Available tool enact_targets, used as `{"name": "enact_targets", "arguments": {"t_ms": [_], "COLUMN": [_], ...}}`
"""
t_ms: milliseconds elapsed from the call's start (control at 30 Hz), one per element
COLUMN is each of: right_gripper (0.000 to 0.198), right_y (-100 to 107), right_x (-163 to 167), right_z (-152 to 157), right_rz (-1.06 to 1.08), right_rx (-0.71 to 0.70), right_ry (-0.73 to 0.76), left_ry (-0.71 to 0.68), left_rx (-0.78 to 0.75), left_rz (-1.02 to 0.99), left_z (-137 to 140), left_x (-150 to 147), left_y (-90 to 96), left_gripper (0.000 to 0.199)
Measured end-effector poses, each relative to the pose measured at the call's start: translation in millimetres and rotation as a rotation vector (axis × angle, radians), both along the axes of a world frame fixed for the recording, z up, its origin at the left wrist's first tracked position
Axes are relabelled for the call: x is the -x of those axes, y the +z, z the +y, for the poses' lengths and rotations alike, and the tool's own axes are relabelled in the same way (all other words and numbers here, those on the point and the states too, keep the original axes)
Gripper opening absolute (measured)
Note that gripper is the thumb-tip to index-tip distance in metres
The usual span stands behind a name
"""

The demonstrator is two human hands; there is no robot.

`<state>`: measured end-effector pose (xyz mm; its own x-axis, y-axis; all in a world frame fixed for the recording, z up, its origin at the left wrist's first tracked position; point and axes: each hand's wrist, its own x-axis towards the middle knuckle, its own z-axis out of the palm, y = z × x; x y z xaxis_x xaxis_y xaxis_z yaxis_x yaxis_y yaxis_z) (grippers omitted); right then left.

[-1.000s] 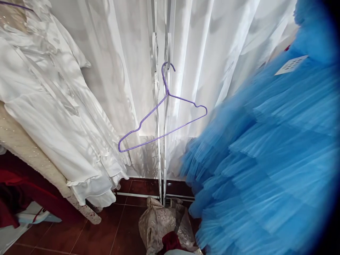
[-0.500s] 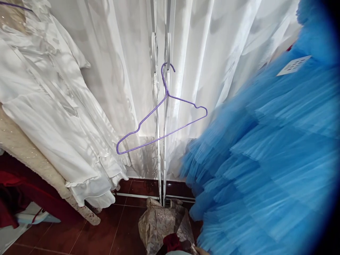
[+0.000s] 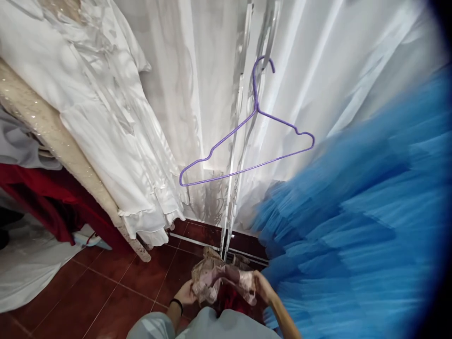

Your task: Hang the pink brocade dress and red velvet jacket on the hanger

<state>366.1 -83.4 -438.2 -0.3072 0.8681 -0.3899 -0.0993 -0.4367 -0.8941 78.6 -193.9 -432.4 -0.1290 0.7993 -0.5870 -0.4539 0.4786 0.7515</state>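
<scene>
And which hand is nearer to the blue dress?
Right. The right hand is beside the blue dress; the left hand is farther away, at the other side of the held cloth.

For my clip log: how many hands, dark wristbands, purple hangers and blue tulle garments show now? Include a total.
Hands: 2 (left hand, right hand)
Dark wristband: 1
Purple hanger: 1
Blue tulle garment: 1
Total: 5
</scene>
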Motion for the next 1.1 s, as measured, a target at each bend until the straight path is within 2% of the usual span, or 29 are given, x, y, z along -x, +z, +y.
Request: {"name": "enact_targets", "arguments": {"t_ms": [67, 133, 200, 300, 367, 433, 500, 567, 667, 767, 867, 967, 1100], "right_gripper": [0.019, 0.014, 0.023, 0.034, 0.039, 0.041, 0.040, 0.040, 0.045, 0.039, 0.033, 0.036, 0.043], "right_y": [25.4, 61.2, 106.4, 182.9, 230.9, 269.8, 296.4, 311.1, 318.5, 318.6, 316.7, 318.5, 338.9], "right_x": [-5.5, -11.3, -13.4, -6.4, 3.1, 12.3, 18.0, 18.6, 11.5, -0.9, -16.9, -37.0, -60.5], "right_z": [31.1, 59.3, 80.2, 96.3, 100.0, 101.4, 102.1, 103.1, 105.2, 109.4, 123.2, 151.0, 195.8], "right_rz": [0.064, 0.130, 0.180, 0.238, 0.271, 0.306, 0.335, 0.345, 0.305, 0.184, 0.071, 0.059, 0.107], "right_rx": [0.042, 0.044, -0.016, -0.220, -0.375, -0.486, -0.586, -0.713, -0.872, -0.954, -1.002, -1.025, -1.042], "right_ry": [0.035, 0.064, 0.039, -0.131, -0.267, -0.351, -0.423, -0.501, -0.615, -0.681, -0.681, -0.661, -0.678], "left_ry": [0.121, 0.231, 0.309, 0.357, 0.390, 0.461, 0.499, 0.510, 0.437, 0.277, 0.204, 0.186, 0.274], "left_rx": [-0.056, -0.153, -0.262, -0.421, -0.554, -0.817, -1.010, -1.122, -1.149, -1.057, -0.959, -0.929, -0.971], "left_rz": [0.021, 0.056, 0.098, 0.155, 0.219, 0.419, 0.563, 0.662, 0.828, 0.897, 0.870, 0.872, 1.002], "left_z": [17.2, 37.5, 55.5, 72.1, 78.0, 82.8, 87.0, 89.7, 91.2, 94.8, 103.8, 115.3, 131.1], "left_x": [26.9, 61.4, 96.5, 132.9, 138.8, 130.1, 111.6, 89.5, 59.4, 39.6, 33.0, 36.9, 45.4], "left_y": [21.3, 57.5, 106.2, 192.2, 249.9, 301.8, 344.2, 376.8, 411.2, 432.7, 442.7, 446.8, 450.5], "left_gripper": [0.020, 0.013, 0.015, 0.029, 0.040, 0.043, 0.042, 0.040, 0.042, 0.040, 0.033, 0.028, 0.023]}}
